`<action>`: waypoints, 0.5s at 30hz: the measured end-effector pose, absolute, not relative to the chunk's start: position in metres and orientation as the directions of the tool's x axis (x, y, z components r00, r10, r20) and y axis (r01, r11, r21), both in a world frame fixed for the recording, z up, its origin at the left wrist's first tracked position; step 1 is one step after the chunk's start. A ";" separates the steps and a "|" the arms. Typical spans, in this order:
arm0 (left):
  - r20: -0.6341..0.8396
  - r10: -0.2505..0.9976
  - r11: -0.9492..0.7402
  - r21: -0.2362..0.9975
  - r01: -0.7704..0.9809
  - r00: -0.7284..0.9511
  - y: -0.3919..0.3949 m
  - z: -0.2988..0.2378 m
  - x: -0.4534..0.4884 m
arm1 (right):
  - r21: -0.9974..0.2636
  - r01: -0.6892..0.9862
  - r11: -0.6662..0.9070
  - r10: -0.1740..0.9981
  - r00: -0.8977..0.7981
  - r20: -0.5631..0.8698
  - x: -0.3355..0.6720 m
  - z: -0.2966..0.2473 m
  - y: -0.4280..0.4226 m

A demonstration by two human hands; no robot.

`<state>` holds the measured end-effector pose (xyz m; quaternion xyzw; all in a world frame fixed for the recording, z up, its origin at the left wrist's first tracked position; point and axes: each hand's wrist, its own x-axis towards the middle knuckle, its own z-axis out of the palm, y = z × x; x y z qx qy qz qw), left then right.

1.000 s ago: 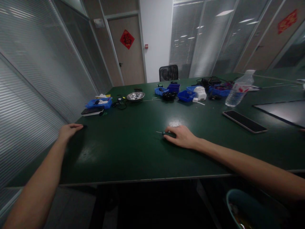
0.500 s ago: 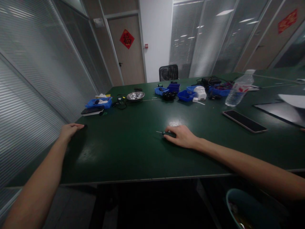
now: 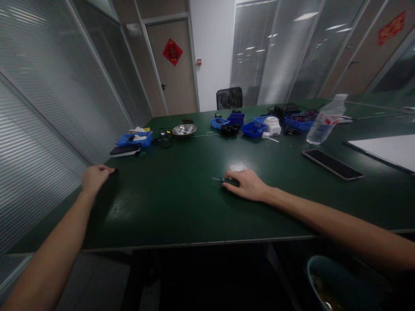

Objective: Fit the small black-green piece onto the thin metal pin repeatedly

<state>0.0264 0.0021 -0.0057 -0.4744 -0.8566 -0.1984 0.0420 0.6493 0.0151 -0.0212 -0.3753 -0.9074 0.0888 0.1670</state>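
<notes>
Right hand point(image 3: 244, 183) is grasping screwdriver-like tool point(image 3: 231, 182) by the handle, at surface point(image 3: 168, 207), seemingly leaving the shaft point(image 3: 216, 179) free; left hand point(image 3: 96, 179) is pinching small dark item point(image 3: 116, 171) near left edge, smallness presumably prompting the fine grip.

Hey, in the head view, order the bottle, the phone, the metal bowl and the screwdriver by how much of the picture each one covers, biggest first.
1. Bottle
2. Phone
3. Metal bowl
4. Screwdriver, partly covered by the right hand
The bowl lies farther off, so true sizes may differ.
</notes>
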 end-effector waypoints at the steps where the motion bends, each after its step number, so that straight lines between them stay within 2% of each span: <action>1: 0.244 0.801 0.497 0.235 0.835 -0.546 0.001 -0.004 0.029 | -0.289 0.650 0.703 0.710 -0.663 0.236 0.649 -0.021 0.015; 4: 0.218 0.861 0.467 0.016 0.884 -0.459 0.001 0.001 0.040 | -0.287 0.648 0.705 0.708 -0.666 0.234 0.649 -0.020 0.014; 8: 0.191 0.898 0.428 -0.177 0.886 -0.396 0.001 0.003 0.058 | -0.281 0.655 0.702 0.712 -0.662 0.234 0.649 -0.021 0.015; 11: 0.184 0.912 0.402 -0.228 0.887 -0.366 0.001 0.003 0.069 | -0.279 0.655 0.703 0.711 -0.662 0.238 0.649 -0.021 0.015; 15: 0.187 0.913 0.399 -0.218 0.891 -0.363 -0.001 0.004 0.078 | -0.284 0.652 0.703 0.711 -0.662 0.238 0.648 -0.020 0.014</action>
